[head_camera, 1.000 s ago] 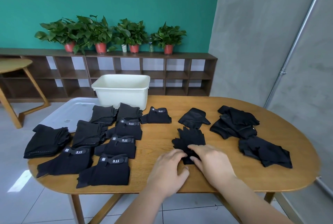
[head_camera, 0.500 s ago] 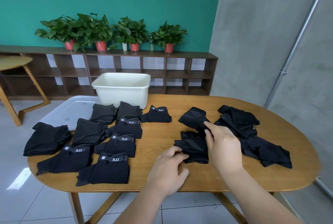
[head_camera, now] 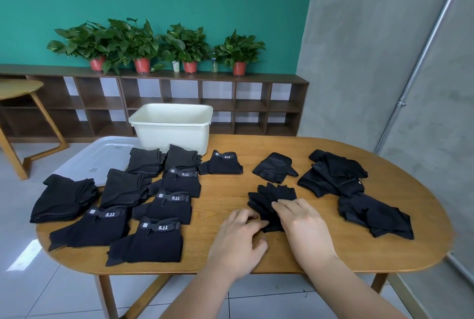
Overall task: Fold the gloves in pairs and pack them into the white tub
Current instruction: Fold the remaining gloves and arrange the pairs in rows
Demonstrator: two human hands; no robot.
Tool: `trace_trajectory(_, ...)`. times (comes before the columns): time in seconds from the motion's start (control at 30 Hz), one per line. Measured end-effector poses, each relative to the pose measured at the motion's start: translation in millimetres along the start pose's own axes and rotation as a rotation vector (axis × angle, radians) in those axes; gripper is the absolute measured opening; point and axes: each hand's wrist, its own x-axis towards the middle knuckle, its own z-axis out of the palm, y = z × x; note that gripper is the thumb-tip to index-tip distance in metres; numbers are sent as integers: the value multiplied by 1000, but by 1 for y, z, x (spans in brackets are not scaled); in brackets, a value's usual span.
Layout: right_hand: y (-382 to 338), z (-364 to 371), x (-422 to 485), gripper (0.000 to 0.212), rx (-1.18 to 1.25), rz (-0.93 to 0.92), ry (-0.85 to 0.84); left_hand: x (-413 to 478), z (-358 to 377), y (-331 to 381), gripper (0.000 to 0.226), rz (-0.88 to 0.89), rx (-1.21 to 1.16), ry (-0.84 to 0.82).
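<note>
A pair of black gloves (head_camera: 272, 196) lies at the front middle of the wooden table (head_camera: 333, 252), its fingers pointing away from me. My left hand (head_camera: 238, 240) has curled fingers that pinch the pair's near left corner. My right hand (head_camera: 305, 226) lies flat on the near right part and presses it down. The white tub (head_camera: 171, 130) stands at the far left of the table and looks empty. Several folded pairs (head_camera: 164, 203) lie in rows on the left. Loose black gloves (head_camera: 333, 175) are heaped on the right.
A single fingerless glove (head_camera: 275, 167) lies beyond the pair I hold. Another loose heap (head_camera: 372, 213) sits near the right front edge. A translucent lid (head_camera: 97, 157) lies beside the tub. A shelf with potted plants (head_camera: 143, 44) runs along the green wall.
Half a second ago my right hand was up at the far end of the pair. It has come back toward me and now lies flat on the gloves. My left hand has stayed put.
</note>
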Motion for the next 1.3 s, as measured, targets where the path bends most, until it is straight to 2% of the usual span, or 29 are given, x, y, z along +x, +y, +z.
trace_trajectory(0.3,0,10,-18,48,74,25,-110,1,2,-1,50,16,-6,19)
trace_trajectory(0.43,-5,-3,-11,28,141,16,-108,1,2,0,57,35,2,31)
trace_trajectory(0.5,-5,-11,-2,24,237,99,-72,0,1,0,56,42,-14,54)
trace_trajectory(0.57,-3,-13,10,28,349,233,-75,1,1,0,53,39,-35,66)
trace_trajectory(0.6,0,-12,15,31,393,281,-134,1,1,0,53,39,-36,66)
trace_trajectory(0.73,11,-3,33,33,358,249,-537,0,1,0,52,43,-33,67)
trace_trajectory(0.77,12,-4,39,31,329,249,-564,0,1,0,51,42,-37,68)
trace_trajectory(0.83,13,-5,52,28,322,272,-480,1,1,0,51,37,-46,72)
trace_trajectory(0.9,10,0,58,35,336,283,-437,1,1,0,50,32,-54,74)
trace_trajectory(0.93,7,4,60,44,332,267,-511,1,2,0,50,31,-57,75)
trace_trajectory(1.0,5,14,60,58,280,231,-763,1,2,-1,49,30,-67,83)
trace_trajectory(1.07,10,16,67,63,269,235,-876,1,2,-1,48,31,-92,99)
trace_trajectory(1.17,11,14,83,58,307,283,-741,2,1,-1,44,22,-131,118)
trace_trajectory(1.23,4,20,84,55,245,287,-666,1,1,-1,40,10,-160,127)
trace_trajectory(1.3,-5,31,73,62,154,262,-762,-1,1,0,37,-13,-194,141)
